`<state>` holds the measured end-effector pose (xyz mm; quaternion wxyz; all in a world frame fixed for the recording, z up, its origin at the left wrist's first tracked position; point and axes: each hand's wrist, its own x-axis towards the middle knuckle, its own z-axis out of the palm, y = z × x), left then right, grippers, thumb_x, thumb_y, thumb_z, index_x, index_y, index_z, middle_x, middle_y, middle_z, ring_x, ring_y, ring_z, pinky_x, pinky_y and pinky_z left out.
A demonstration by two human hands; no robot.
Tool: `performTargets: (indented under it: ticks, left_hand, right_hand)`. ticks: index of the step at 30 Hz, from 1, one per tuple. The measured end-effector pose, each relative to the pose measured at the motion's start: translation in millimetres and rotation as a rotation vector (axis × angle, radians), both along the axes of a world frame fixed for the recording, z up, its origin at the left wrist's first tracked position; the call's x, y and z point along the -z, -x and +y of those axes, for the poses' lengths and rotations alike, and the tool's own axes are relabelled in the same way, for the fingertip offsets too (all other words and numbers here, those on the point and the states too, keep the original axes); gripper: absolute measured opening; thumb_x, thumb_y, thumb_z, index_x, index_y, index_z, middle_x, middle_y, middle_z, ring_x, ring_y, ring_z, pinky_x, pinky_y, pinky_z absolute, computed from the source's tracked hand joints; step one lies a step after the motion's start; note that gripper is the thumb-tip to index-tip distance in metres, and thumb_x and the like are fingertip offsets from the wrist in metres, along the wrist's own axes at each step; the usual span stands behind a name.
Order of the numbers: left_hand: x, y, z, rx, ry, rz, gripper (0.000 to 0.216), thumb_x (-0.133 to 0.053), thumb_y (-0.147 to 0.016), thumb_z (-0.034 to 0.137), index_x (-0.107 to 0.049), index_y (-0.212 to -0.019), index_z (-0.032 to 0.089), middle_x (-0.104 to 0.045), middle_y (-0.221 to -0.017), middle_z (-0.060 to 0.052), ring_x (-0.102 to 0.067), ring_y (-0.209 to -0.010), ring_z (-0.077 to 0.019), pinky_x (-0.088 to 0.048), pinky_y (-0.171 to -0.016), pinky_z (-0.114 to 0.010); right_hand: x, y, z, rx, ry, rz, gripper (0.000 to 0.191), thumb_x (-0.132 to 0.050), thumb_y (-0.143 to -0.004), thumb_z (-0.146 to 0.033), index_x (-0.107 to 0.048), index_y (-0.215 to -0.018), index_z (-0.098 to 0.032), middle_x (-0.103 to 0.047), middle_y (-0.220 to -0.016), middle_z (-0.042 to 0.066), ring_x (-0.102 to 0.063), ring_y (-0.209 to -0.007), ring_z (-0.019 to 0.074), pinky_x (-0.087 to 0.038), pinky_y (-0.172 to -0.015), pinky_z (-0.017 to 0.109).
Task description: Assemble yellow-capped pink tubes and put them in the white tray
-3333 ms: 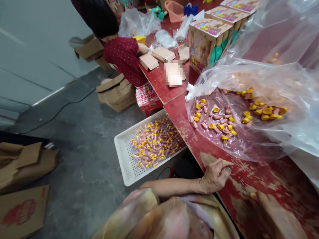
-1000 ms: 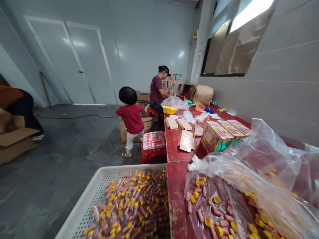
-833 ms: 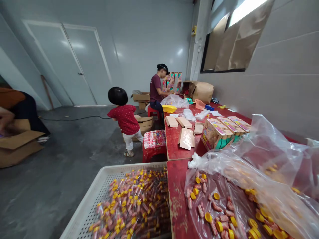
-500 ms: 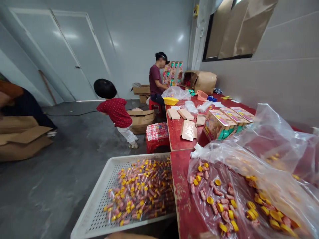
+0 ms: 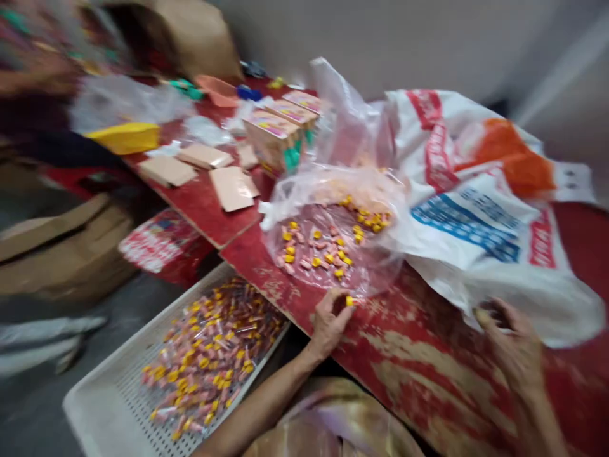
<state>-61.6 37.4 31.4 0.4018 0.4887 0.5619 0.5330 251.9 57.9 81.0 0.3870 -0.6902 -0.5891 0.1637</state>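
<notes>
My left hand (image 5: 329, 322) is closed at the table's front edge, pinching a small yellow-capped pink piece (image 5: 351, 301) between thumb and fingertips. Just beyond it lies a clear plastic bag (image 5: 304, 279) with yellow caps and pink pieces in it. At the right, my right hand (image 5: 518, 352) is beside the near edge of a white printed sack (image 5: 480, 254). Its fingers are curled toward the thumb, and blur hides what is between them. Below and left, a white perforated tray (image 5: 102, 393) bears many clear tubes with pink contents and yellow caps.
Colourful boxes (image 5: 280, 127) and flat brown cartons (image 5: 233, 188) lie farther along the red table (image 5: 404, 368). A red stool (image 5: 162, 244) and an open cardboard box (image 5: 66, 247) stand at left. Another person's arm (image 5: 33, 76) is at upper left, and a person's legs (image 5: 42, 343) are at lower left.
The view has swung right and down to the table. Both my hands now show, the left with a capped piece. The white sack has come into view.
</notes>
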Motion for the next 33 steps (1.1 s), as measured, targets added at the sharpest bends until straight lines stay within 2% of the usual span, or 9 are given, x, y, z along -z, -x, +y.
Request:
performTargets:
  ticks: [2,4,8,11,14,17,22,29,33]
  left_hand:
    - [-3.8,-11,-3,0.066,0.092,-0.168,0.021,-0.065,-0.076,0.026,-0.062,-0.094,0.018,-0.064,-0.089,-0.002,-0.059,-0.084,-0.0148,-0.047,-0.08,-0.027]
    - [-7.9,-22,-10,0.151,0.147,-0.279,0.022,-0.069,-0.073,0.029,-0.063,-0.09,0.016,-0.063,-0.088,-0.002,-0.059,-0.083,-0.014,-0.047,-0.079,-0.025]
    - [-12.6,-37,-24,0.206,0.225,-0.425,0.028,-0.074,-0.068,0.03,-0.064,-0.09,0.016,-0.062,-0.084,-0.001,-0.057,-0.078,-0.012,-0.047,-0.075,-0.024]
    - [-12.8,-40,-31,0.188,0.251,-0.51,0.029,-0.076,-0.067,0.029,-0.064,-0.09,0.016,-0.062,-0.082,0.0,-0.057,-0.075,-0.01,-0.046,-0.073,-0.022]
    - [-13.3,-40,-35,0.149,0.265,-0.563,0.031,-0.078,-0.065,0.027,-0.064,-0.09,0.017,-0.061,-0.082,0.002,-0.055,-0.073,-0.0081,-0.045,-0.07,-0.019]
    - [-15.2,-41,-39,0.119,0.271,-0.576,0.03,-0.078,-0.064,0.028,-0.063,-0.088,0.017,-0.062,-0.08,0.002,-0.056,-0.074,-0.0089,-0.046,-0.07,-0.02]
    - [-18.0,-39,-44,0.115,0.228,-0.337,0.022,-0.063,-0.079,0.032,-0.068,-0.094,0.016,-0.064,-0.09,-0.004,-0.059,-0.084,-0.0144,-0.046,-0.08,-0.027]
    - [-9.8,-44,-52,0.239,0.165,-0.21,0.033,-0.049,-0.082,0.016,-0.065,-0.111,0.019,-0.063,-0.097,-0.005,-0.058,-0.091,-0.0159,-0.047,-0.086,-0.029]
    - [-2.6,-46,-47,0.361,0.185,-0.139,0.033,-0.048,-0.08,0.013,-0.067,-0.107,0.018,-0.061,-0.089,-0.005,-0.059,-0.083,-0.0154,-0.05,-0.08,-0.029]
  right_hand:
    - [4.0,10,-35,0.05,0.075,0.185,0.045,-0.064,-0.077,-0.05,-0.061,-0.11,-0.019,-0.064,-0.097,0.007,-0.059,-0.08,0.0181,-0.049,-0.07,0.031]
    - [8.7,33,-53,0.004,0.1,0.381,0.045,-0.068,-0.073,-0.046,-0.06,-0.107,-0.019,-0.064,-0.098,0.008,-0.06,-0.083,0.0189,-0.05,-0.072,0.031]
    - [15.6,74,-62,-0.12,0.077,0.608,0.043,-0.07,-0.074,-0.037,-0.055,-0.111,-0.021,-0.063,-0.102,0.008,-0.061,-0.086,0.0176,-0.052,-0.072,0.029]
    - [19.9,90,-64,-0.203,0.061,0.665,0.033,-0.068,-0.077,-0.033,-0.057,-0.106,-0.022,-0.061,-0.102,0.006,-0.06,-0.091,0.0171,-0.052,-0.077,0.028]
    - [24.5,100,-65,-0.323,0.007,0.588,0.018,-0.066,-0.08,-0.03,-0.06,-0.095,-0.021,-0.06,-0.098,0.004,-0.058,-0.097,0.0163,-0.049,-0.083,0.027]
    - [28.3,109,-65,-0.408,0.012,0.489,0.02,-0.061,-0.084,-0.028,-0.058,-0.103,-0.022,-0.059,-0.101,0.004,-0.058,-0.093,0.0149,-0.049,-0.081,0.026]
    - [31.6,116,-64,-0.507,-0.042,0.149,0.022,-0.049,-0.092,-0.024,-0.056,-0.112,-0.018,-0.06,-0.103,0.008,-0.059,-0.093,0.0165,-0.05,-0.08,0.029]
    - [39.6,131,-71,-0.459,-0.154,-0.032,0.021,-0.045,-0.094,-0.02,-0.052,-0.114,-0.018,-0.06,-0.1,0.009,-0.058,-0.091,0.0175,-0.05,-0.08,0.032]
    - [34.5,121,-71,-0.519,-0.046,-0.139,0.019,-0.041,-0.096,-0.025,-0.054,-0.108,-0.018,-0.059,-0.093,0.009,-0.058,-0.083,0.0184,-0.049,-0.074,0.032]
